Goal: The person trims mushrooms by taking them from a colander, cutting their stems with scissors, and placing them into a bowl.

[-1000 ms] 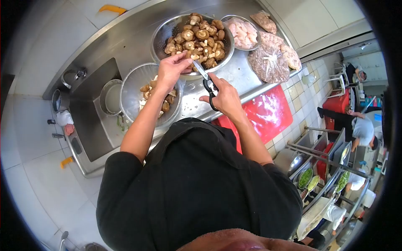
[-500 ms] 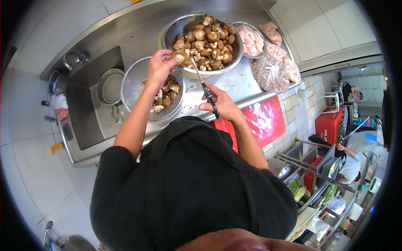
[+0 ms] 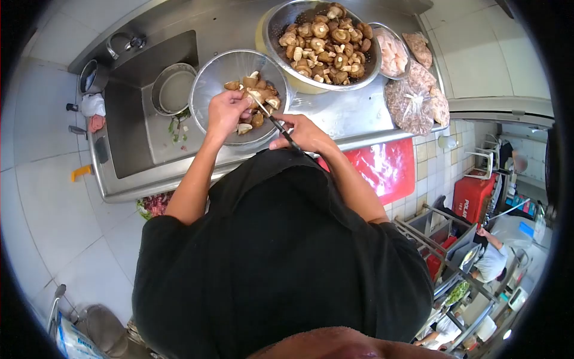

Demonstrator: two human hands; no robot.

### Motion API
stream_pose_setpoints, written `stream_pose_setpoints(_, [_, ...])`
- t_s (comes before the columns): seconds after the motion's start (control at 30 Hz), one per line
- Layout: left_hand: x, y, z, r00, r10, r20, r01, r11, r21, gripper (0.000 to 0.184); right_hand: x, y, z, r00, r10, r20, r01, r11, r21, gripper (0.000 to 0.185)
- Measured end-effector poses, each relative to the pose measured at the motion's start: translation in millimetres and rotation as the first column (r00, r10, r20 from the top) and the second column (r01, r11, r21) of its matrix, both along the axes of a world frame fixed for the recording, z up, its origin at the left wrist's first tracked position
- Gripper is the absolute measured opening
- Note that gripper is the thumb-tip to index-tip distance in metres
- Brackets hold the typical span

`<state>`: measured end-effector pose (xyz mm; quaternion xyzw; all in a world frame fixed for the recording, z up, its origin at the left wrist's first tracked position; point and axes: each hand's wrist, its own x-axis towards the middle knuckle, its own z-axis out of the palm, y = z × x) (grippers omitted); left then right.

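My left hand (image 3: 225, 115) pinches a brown mushroom (image 3: 256, 96) over a wide bowl (image 3: 208, 75) that holds cut mushroom pieces. My right hand (image 3: 307, 133) grips black-handled scissors (image 3: 267, 115), their blades pointing up and left to the mushroom. The blade tips meet or overlap it; whether they are cutting into it I cannot tell. Beyond my right hand, a metal colander (image 3: 275, 29) is heaped with whole brown mushrooms (image 3: 326, 48).
A sink (image 3: 128, 128) with a pot (image 3: 173, 90) lies left. Right of the colander stand a bowl of pale pieces (image 3: 391, 54) and bags of minced food (image 3: 412, 102). A red board or lid (image 3: 382, 173) sits below the counter edge. Co-workers (image 3: 493, 257) are at far right.
My left hand has brought a mushroom from the colander's edge down to the bowl of pieces. The scissors in my right hand have followed it. The whole view has shifted slightly.
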<state>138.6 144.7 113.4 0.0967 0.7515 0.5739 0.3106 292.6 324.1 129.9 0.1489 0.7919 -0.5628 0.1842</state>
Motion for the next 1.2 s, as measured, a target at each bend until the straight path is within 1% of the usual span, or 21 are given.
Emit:
stream_pose_setpoints(0.1, [-6.8,-17.9,-38.7,0.974,-0.167,-0.155,0.135,0.971,-0.199,0.029,5.2,10.3,3.8,0.973,-0.040,0.226,0.067,0.992,-0.111,0.091])
stream_pose_setpoints(0.17, [-9.6,-14.9,-46.8,0.892,-0.258,-0.371,0.148,0.942,-0.300,0.031,15.9,17.8,-5.5,0.976,-0.132,0.173,0.134,0.991,0.002,0.088])
stream_pose_setpoints(0.23, [-12.9,-0.3,-16.8,0.719,-0.289,-0.631,0.073,0.936,-0.345,0.033,28.0,24.3,-4.3,0.967,-0.214,0.138,0.205,0.976,0.074,0.086])
stream_pose_setpoints(0.27, [-19.0,14.1,3.9,0.781,-0.266,-0.564,0.090,0.943,-0.319,0.032,34.7,26.9,1.4,0.959,-0.250,0.135,0.239,0.967,0.092,0.086])
stream_pose_setpoints(0.33, [-36.5,50.9,34.8,0.701,-0.207,-0.683,0.137,0.978,-0.156,0.031,49.9,34.8,-0.9,0.954,-0.288,0.076,0.278,0.952,0.127,0.083])
stream_pose_setpoints(0.43, [-78.2,127.7,32.9,0.509,-0.279,-0.814,0.220,0.957,-0.191,0.028,69.0,42.8,0.2,0.965,-0.255,-0.065,0.263,0.942,0.207,0.082])
stream_pose_setpoints(0.47, [-90.8,154.5,24.6,0.421,-0.314,-0.851,0.216,0.946,-0.242,0.026,70.7,43.2,18.4,0.960,-0.280,0.002,0.275,0.945,0.175,0.080])
stream_pose_setpoints(0.53, [-108.5,202.2,23.0,0.426,-0.646,-0.633,0.205,0.751,-0.628,0.026,79.4,50.7,45.9,0.956,-0.272,0.111,0.273,0.962,0.010,0.080])
stream_pose_setpoints(0.57, [-117.2,219.2,15.1,0.401,-0.714,-0.573,0.205,0.680,-0.704,0.026,85.8,55.6,55.4,0.951,-0.263,0.163,0.277,0.958,-0.073,0.079])
stream_pose_setpoints(0.6, [-124.5,234.2,2.1,0.375,-0.776,-0.507,0.200,0.602,-0.773,0.026,93.1,61.1,61.4,0.960,-0.229,0.160,0.240,0.970,-0.049,0.079])
stream_pose_setpoints(0.63, [-126.5,243.2,-4.3,0.350,-0.830,-0.434,0.192,0.517,-0.834,0.025,101.4,64.2,60.8,0.965,-0.243,0.102,0.251,0.965,-0.077,0.080])
stream_pose_setpoints(0.67, [-130.3,247.4,-11.2,0.340,-0.839,-0.424,0.210,0.508,-0.836,0.027,109.9,65.9,57.9,0.966,-0.256,0.045,0.259,0.960,-0.105,0.081])
stream_pose_setpoints(0.73, [-137.1,245.6,-8.2,0.410,-0.791,-0.455,0.243,0.575,-0.781,0.030,115.6,64.4,61.6,0.939,-0.343,-0.023,0.332,0.922,-0.198,0.085])
stream_pose_setpoints(0.8, [-126.9,233.5,11.8,0.476,-0.710,-0.519,0.261,0.677,-0.688,0.027,109.2,61.6,73.6,0.887,-0.462,0.004,0.460,0.884,-0.085,0.085])
stream_pose_setpoints(0.83, [-122.2,224.8,17.5,0.677,-0.583,-0.450,0.346,0.791,-0.505,0.026,102.1,58.5,78.8,0.856,-0.517,0.014,0.518,0.855,-0.028,0.085])
stream_pose_setpoints(0.87, [-121.0,215.1,20.8,0.837,-0.450,-0.312,0.365,0.883,-0.295,0.025,90.9,55.0,79.2,0.859,-0.495,-0.134,0.512,0.828,0.226,0.086])
stream_pose_setpoints(0.9, [-117.2,205.4,24.7,0.938,-0.324,-0.123,0.316,0.945,-0.078,0.025,82.1,54.9,75.4,0.855,-0.476,-0.205,0.518,0.807,0.284,0.086])
stream_pose_setpoints(0.93, [-107.9,194.5,31.0,0.955,-0.296,-0.014,0.296,0.952,0.082,0.026,73.5,56.5,69.9,0.849,-0.449,-0.277,0.524,0.780,0.341,0.085])
stream_pose_setpoints(1.0, [-88.3,177.3,37.3,0.963,-0.268,0.028,0.258,0.947,0.190,0.029,58.5,58.3,57.6,0.818,-0.370,-0.441,0.554,0.713,0.429,0.080])
stream_pose_setpoints(1.1, [-58.2,155.6,42.2,0.975,-0.218,0.043,0.197,0.939,0.283,0.032,43.0,58.1,59.8,0.871,-0.317,-0.376,0.483,0.696,0.531,0.083])
stream_pose_setpoints(1.2, [-36.2,141.7,48.0,0.979,-0.202,0.013,0.191,0.942,0.274,0.035,39.9,54.7,64.6,0.902,-0.276,-0.332,0.425,0.701,0.573,0.085])
